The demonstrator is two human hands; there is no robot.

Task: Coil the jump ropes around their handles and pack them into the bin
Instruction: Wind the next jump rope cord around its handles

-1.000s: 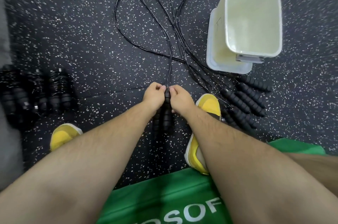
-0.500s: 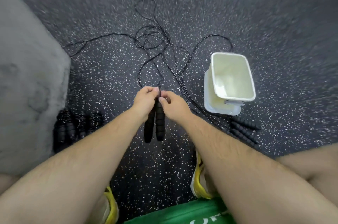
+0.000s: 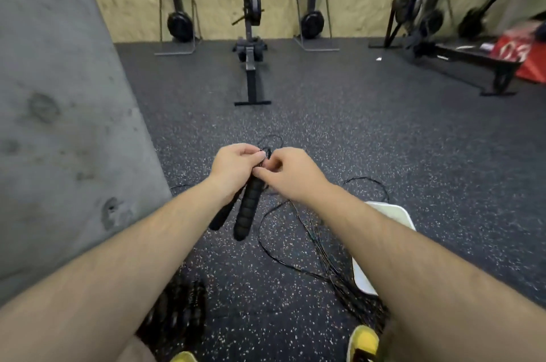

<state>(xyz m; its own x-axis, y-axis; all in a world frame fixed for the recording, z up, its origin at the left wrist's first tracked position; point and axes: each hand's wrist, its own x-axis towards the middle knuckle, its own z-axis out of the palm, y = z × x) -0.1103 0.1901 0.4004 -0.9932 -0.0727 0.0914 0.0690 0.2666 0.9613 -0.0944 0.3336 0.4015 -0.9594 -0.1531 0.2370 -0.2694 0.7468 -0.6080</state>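
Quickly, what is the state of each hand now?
Left hand: grips the two black handles.
Right hand: pinches the thin rope at their top.

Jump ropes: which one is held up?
The one whose handles hang from the left hand, right hand pinching its cord; the other ropes lie on the floor.
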